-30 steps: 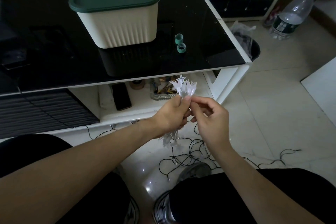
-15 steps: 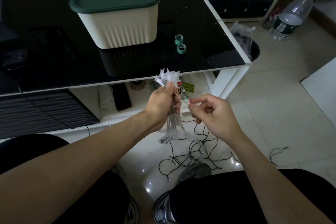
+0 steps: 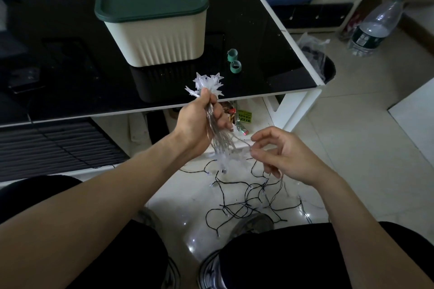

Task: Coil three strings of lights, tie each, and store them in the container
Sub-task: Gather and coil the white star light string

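At 6 o'clock, nearest me, my knees and shoes frame a dark string tangled loose on the floor. Just above it my right hand pinches a clear strand between thumb and forefinger, the other fingers loosely curled. At 11 o'clock from it, close by, my left hand is wrapped round a star bundle: stars fan out above the fist, and clear wire loops hang below it to more stars.

I judge I am mid-coil on the star string, feeding the next length up to the left hand. The next move calls for laying that strand alongside the loops held there without letting the bundle slip, then reaching for a tie.

Farther off at 12 o'clock is the table, with two green ties near its right edge and the container just left of them, lid on, so nothing can be stored until it is opened. At 2 o'clock a bottle stands on the floor.

I cannot tell where the clear strand runs beyond my right fingers, nor whether the dark tangle is one string or two. The shelf under the table is too dim to read.
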Available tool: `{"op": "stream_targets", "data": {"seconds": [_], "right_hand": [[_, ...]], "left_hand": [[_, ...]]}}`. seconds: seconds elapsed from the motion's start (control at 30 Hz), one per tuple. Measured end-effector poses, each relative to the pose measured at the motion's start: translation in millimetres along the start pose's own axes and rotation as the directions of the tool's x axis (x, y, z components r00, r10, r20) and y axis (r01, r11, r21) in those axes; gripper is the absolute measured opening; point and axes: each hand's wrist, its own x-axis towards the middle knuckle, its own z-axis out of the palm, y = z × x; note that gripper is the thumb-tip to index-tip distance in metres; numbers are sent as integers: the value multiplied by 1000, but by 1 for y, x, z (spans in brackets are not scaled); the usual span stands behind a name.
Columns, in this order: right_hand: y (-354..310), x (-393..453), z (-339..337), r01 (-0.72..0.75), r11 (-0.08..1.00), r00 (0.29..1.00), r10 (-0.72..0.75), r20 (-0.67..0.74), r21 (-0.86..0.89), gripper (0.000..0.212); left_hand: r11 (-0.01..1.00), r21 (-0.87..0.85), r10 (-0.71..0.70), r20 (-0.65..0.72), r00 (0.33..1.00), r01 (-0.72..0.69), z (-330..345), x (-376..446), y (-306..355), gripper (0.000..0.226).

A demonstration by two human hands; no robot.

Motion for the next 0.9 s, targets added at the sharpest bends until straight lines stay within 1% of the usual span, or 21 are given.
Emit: {"op": "stream_targets", "data": {"seconds": [0.03, 0.13, 0.17, 0.3, 0.37, 0.43, 0.5, 0.6, 0.67, 0.7, 0.77, 0.83, 0.9], "right_hand": [[0, -1, -4, -35, 999, 999, 35, -9, -37, 37], [2, -2, -19, -78, 977, 996, 67, -64, -199, 27], [1, -3, -24, -95, 970, 993, 78, -87, -223, 29], [3, -9, -43, -113, 958, 984, 71, -164, -265, 36], [11, -8, -52, -124, 948, 976, 63, -206, -294, 34], [17, -6, -55, -124, 944, 967, 45, -251, -307, 26], [18, -3, -53, -73, 951, 951, -25, -309, -301, 18], [13, -2, -50, 57, 965, 901, -160, -402, -257, 14], [9, -4, -50, 121, 976, 856, -195, -478, -182, 11], [8, -5, -52, 121, 978, 834, -192, -517, -168, 13], [7, -7, -58, 87, 984, 812, -160, -561, -154, 21], [8, -9, -65, 20, 988, 824, -104, -558, -155, 30], [8, -11, -70, -83, 974, 841, -45, -539, -210, 36]], "left_hand": [[1000, 1, -3, -6, 1000, 3, -1, 1, 2, 39], [999, 35, -3, -11, 1000, 3, -4, 1, 5, 38], [999, 51, -3, -17, 1000, 4, -4, 0, 5, 38], [995, 104, 3, -82, 997, 6, -4, 0, 2, 38], [991, 137, 16, -134, 991, 2, -3, 0, 1, 38], [989, 151, 26, -168, 985, 0, -1, -1, 0, 37], [988, 152, 31, -193, 981, -1, 0, -1, -2, 38], [985, 171, 46, -234, 971, -6, -3, 1, -3, 35], [986, 165, 55, -259, 964, -12, -6, 4, -1, 34], [988, 155, 61, -271, 961, -19, -7, 5, 0, 34], [988, 146, 82, -296, 952, -40, -9, 7, 0, 35], [989, 135, 106, -320, 942, -66, -10, 9, -1, 36], [988, 124, 132, -333, 934, -95, -10, 10, -1, 36]]}}
